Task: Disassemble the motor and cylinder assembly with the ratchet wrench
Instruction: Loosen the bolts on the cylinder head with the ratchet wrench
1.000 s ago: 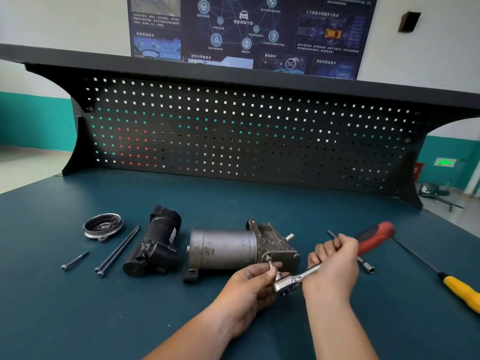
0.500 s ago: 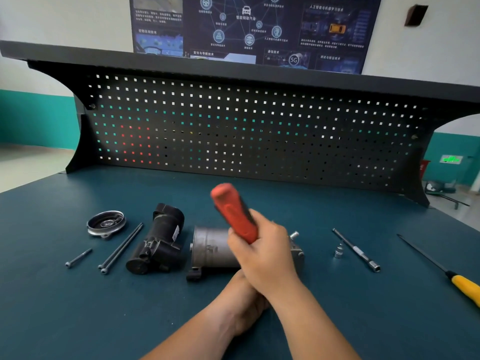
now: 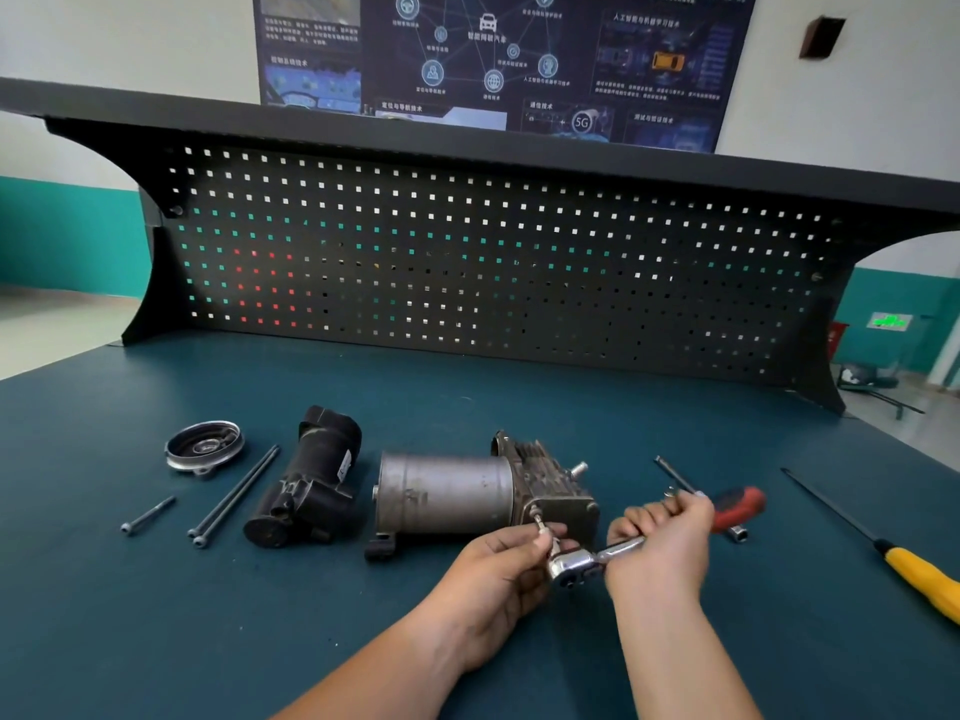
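Observation:
The grey motor and cylinder assembly (image 3: 447,493) lies on its side on the blue bench, its finned metal block (image 3: 550,485) at the right end. A ratchet wrench (image 3: 592,558) with a red handle (image 3: 737,504) sits on a bolt (image 3: 537,522) at the block's near face. My left hand (image 3: 498,569) pinches the socket and ratchet head. My right hand (image 3: 665,543) grips the wrench handle, which points right and slightly away from me.
A black plastic housing (image 3: 306,485), a round metal cap (image 3: 204,446), two long bolts (image 3: 236,496) and a short bolt (image 3: 148,515) lie to the left. An extension bar (image 3: 675,475) and a yellow-handled screwdriver (image 3: 919,574) lie right. A pegboard (image 3: 493,262) backs the bench.
Half a second ago the red handle stood swung up and over the assembly; now my right hand has brought it back down to the right, as it was a second ago.

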### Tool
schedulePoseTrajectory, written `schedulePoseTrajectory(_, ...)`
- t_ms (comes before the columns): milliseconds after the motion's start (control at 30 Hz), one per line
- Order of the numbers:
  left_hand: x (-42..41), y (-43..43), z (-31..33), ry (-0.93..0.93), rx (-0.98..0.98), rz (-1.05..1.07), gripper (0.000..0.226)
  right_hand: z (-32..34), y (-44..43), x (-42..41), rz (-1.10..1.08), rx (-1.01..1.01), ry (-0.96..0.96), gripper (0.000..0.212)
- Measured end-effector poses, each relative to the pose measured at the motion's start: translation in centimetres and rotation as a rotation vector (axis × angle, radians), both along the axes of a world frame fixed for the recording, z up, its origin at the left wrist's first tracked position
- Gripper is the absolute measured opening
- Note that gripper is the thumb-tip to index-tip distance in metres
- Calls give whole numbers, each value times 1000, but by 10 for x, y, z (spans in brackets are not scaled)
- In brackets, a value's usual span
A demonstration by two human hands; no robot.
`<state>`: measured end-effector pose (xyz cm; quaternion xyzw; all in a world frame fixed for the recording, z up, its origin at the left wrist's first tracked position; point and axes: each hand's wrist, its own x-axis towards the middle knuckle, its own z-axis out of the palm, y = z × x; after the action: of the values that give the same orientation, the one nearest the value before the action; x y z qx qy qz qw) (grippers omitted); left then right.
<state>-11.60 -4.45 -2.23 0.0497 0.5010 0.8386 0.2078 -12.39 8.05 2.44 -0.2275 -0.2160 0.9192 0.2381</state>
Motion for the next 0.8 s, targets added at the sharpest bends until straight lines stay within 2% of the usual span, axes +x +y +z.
schedulePoseTrajectory(100, 1, 0, 0, 14, -35, -12, 16, 3, -1, -1, -25, 56, 11, 26)
schedulePoseTrajectory(300, -1, -2, 2, 15, -64, 0, 15, 25, -23, 7, -137, 484, 197, 29)
schedulePoseTrajectory(400, -2, -1, -1, 11, -93, 39, 8, 25, -37, 10, -128, 768, 250, 12)
schedulePoseTrajectory(500, -1, 0, -2, 24, -67, 52, 4, 22, -54, 14, -118, 1125, 339, 15)
schedulePoseTrajectory(633, 0, -5, 0, 69, -35, 23, 24, 19, -70, 16, -15, 1480, 463, 16)
schedulePoseTrajectory(700, 0, -6, 1, 60, -28, 22, 29, 17, -69, 15, -6, 1478, 460, 19)
schedulePoseTrajectory(800, -1, -4, -1, 44, -24, 21, 14, 19, -60, 14, -41, 1259, 353, 22)
